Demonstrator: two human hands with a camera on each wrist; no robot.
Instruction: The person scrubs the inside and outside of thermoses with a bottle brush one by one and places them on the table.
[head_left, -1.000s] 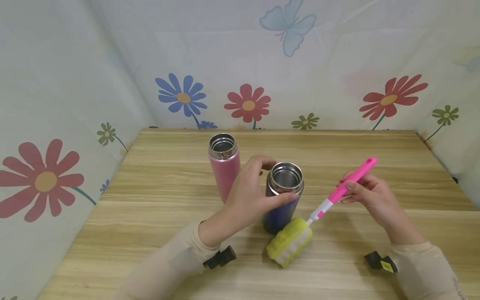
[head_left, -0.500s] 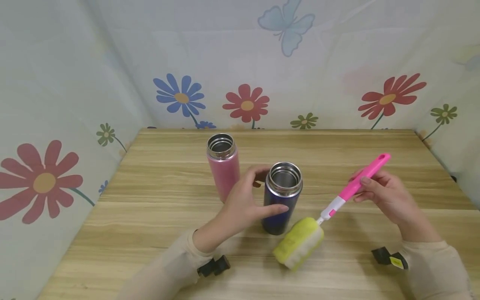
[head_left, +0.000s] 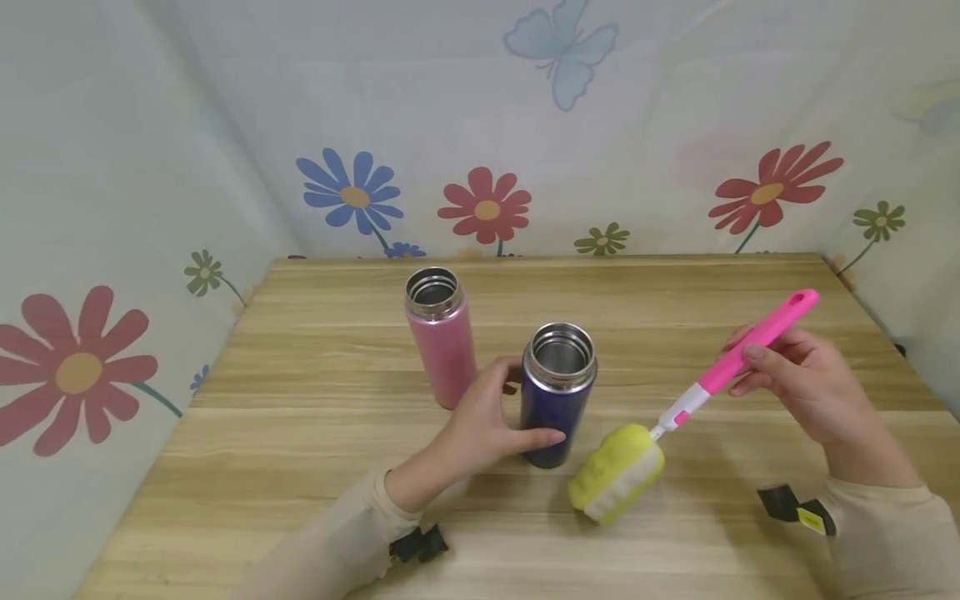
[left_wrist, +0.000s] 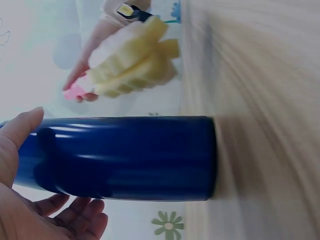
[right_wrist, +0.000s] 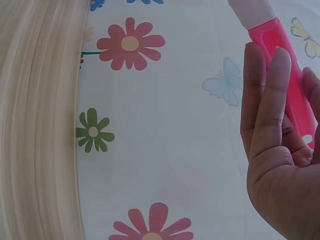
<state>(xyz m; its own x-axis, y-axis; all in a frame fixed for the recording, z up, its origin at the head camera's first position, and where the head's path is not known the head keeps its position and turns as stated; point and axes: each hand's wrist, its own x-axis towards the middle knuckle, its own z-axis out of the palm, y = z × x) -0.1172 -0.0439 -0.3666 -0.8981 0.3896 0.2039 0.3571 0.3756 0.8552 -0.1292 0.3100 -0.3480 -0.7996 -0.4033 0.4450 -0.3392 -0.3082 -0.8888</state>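
A dark blue vacuum flask (head_left: 553,408) without a lid stands upright on the table. Around its lower body lies my left hand (head_left: 468,429), thumb across the front and fingers on the far side, partly hidden by it. The left wrist view shows the thumb and fingers on opposite sides of the flask (left_wrist: 130,157). To the right, my right hand (head_left: 813,387) pinches the pink handle of a bottle brush (head_left: 757,337). Its yellow and white sponge head (head_left: 618,475) points down to the left, close above the table and apart from the flask.
A lidless pink flask (head_left: 444,354) stands upright behind my left hand. The wooden table (head_left: 300,467) ends at a flower-printed curtain (head_left: 645,133) behind and at the sides. Black camera mounts (head_left: 416,543) sit at both wrists.
My right hand has moved right and the brush head has drawn away from the blue flask. My left hand has slid from near its rim down to the lower body.
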